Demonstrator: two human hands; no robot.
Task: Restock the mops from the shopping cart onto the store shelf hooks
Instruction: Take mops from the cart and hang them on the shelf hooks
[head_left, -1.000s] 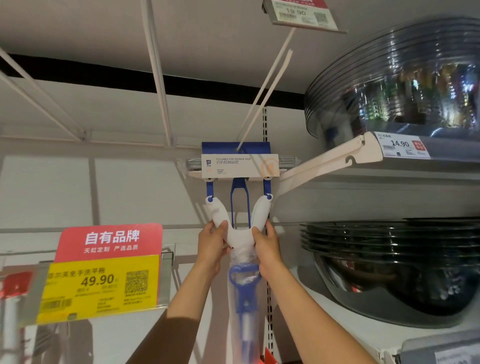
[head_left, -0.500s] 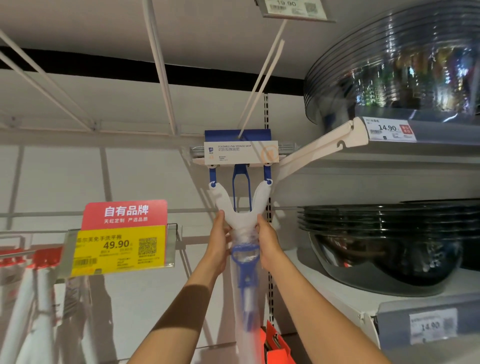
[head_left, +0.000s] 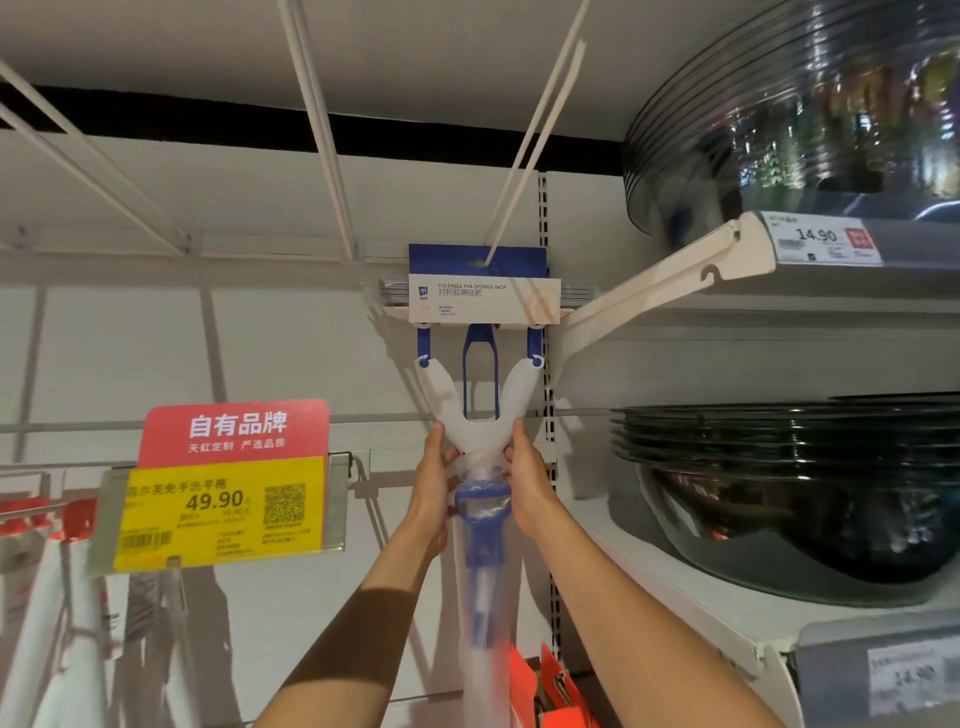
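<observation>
A foldable sponge mop (head_left: 480, 415) hangs head-up against the back panel, its blue and white card label threaded on a long white hook (head_left: 524, 150). Below the label a white Y-shaped yoke and blue frame run down into a handle wrapped in clear plastic. My left hand (head_left: 434, 478) grips the left side of the yoke's base. My right hand (head_left: 527, 478) grips the right side. Both arms reach up from below.
More white hooks (head_left: 317, 130) jut out to the left. A red and yellow price tag (head_left: 228, 483) hangs on a lower hook, with white mop handles (head_left: 47, 623) beneath. Stacked dark glass bowls (head_left: 810, 483) fill the right shelves. An orange box (head_left: 550, 686) sits low.
The view has tilted down a little and the upper price tag has left the frame. Both hands have slid slightly down the yoke; the mop stays on its hook.
</observation>
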